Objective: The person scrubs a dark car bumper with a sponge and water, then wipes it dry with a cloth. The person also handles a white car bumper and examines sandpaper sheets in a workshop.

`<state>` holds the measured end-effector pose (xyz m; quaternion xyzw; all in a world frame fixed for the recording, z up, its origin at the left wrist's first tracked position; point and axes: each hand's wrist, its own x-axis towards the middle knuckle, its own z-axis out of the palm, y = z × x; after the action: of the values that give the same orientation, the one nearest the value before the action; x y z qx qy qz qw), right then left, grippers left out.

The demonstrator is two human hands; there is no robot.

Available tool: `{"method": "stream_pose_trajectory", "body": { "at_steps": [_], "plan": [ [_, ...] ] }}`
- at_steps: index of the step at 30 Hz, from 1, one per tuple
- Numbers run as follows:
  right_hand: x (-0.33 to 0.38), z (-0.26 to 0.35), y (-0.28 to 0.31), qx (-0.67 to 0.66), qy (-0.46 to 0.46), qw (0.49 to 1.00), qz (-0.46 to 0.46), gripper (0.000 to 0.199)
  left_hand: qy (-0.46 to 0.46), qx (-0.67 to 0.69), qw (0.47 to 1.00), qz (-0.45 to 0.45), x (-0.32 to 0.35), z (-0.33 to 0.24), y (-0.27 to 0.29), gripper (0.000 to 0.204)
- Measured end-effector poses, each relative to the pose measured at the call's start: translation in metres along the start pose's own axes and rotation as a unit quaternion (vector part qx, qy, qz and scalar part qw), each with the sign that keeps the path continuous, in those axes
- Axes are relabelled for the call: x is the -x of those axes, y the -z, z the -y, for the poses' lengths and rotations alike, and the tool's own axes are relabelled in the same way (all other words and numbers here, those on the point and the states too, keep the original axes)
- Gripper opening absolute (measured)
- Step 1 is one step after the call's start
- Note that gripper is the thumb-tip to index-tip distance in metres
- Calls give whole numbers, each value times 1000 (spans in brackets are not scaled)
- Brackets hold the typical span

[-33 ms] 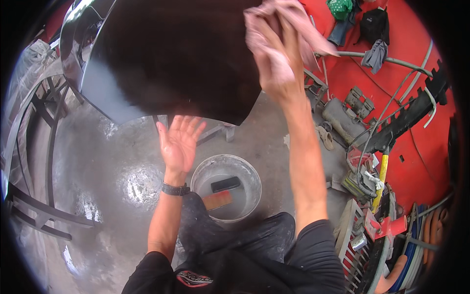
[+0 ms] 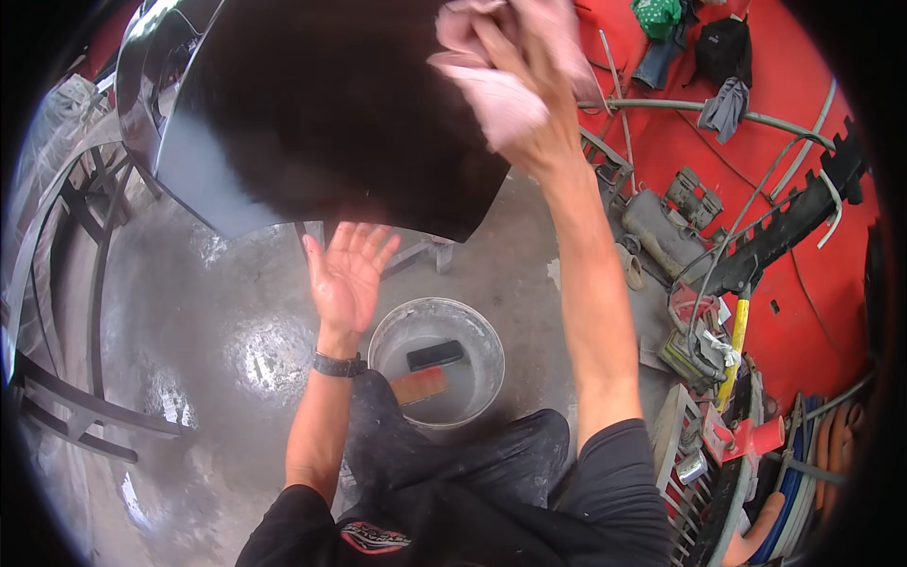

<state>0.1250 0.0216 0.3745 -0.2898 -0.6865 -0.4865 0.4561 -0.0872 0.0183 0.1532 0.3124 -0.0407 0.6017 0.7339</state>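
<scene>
Panel [image 2: 321,113] | step: wiping | right hand [image 2: 515,85] fingers clutch rag [image 2: 491,94] | left hand [image 2: 348,274] spread, empty, below | next, likely: steady strokes

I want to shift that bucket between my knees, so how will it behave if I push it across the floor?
The bucket holds water with two blocks in it, so it is probably heavy for its size and may slosh. The concrete floor looks wet, so it could slide readily. Broad and low, it seems unlikely to tip.
</scene>
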Motion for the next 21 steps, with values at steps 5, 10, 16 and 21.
{"method": "stream_pose_trajectory", "body": {
  "at_steps": [5,10,16,21],
  "plan": [
    [-1,32,-33,-31,-18,999,38,74,2,12,999,30,7,-8,19,84],
    [100,101,-57,-104,-27,988,115,55,9,-16,999,-39,-2,-12,-9,86],
    [198,125,-49,-110,-99,982,120,50,24,57,996,60,-9,-15,23,94],
    [137,76,-21,-149,-121,978,80,50,-2,31,999,6,-7,-11,5,98]
  ]
}}
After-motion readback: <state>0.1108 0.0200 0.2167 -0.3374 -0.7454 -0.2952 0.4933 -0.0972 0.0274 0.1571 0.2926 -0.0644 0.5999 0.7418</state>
